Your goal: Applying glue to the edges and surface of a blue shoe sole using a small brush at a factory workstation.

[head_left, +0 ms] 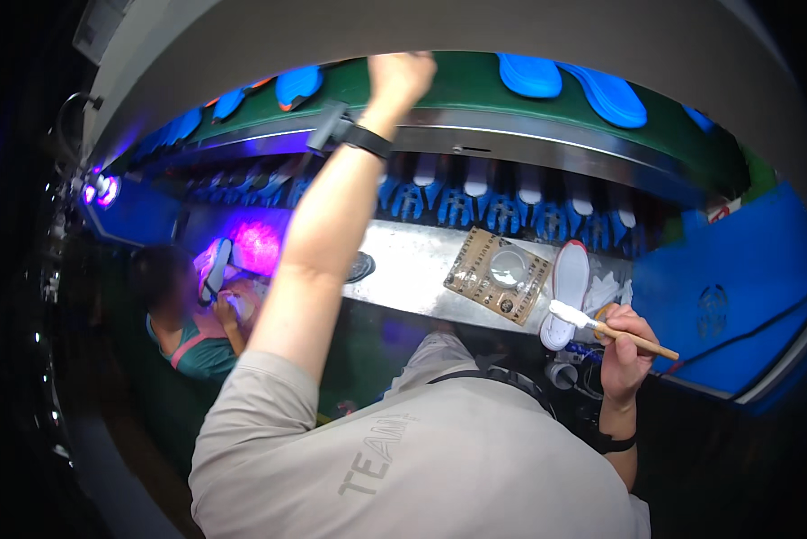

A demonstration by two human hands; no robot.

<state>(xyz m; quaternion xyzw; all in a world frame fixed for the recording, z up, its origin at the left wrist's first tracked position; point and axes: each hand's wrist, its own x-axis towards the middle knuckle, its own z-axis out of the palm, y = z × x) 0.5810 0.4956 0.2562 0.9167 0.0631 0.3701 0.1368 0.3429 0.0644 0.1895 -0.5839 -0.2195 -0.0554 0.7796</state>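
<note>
My left hand (pixel 403 79) reaches far forward over the green conveyor belt (pixel 462 76). It is blurred and its fingertips are lost against the grey overhang, so I cannot see whether it holds anything. In my right hand (pixel 625 355) is a brush (pixel 642 340) with a wooden handle and white bristles, gripped between thumb and fingers. The bristles overlap a white shoe sole (pixel 571 272) with a red edge at its toe; whether they touch it is unclear. A round clear dish (pixel 509 268) rests on brown printed sheeting (pixel 475 269) left of the sole.
Blue insoles (pixel 606 97) lie on the belt. Below it hangs a row of blue clamp-like holders (pixel 455 207). The metal bench (pixel 403 269) carries a dark round object (pixel 360 267). At left, a co-worker (pixel 192 314) holds a shoe (pixel 215 269) beside purple light. A blue panel (pixel 736 278) stands right.
</note>
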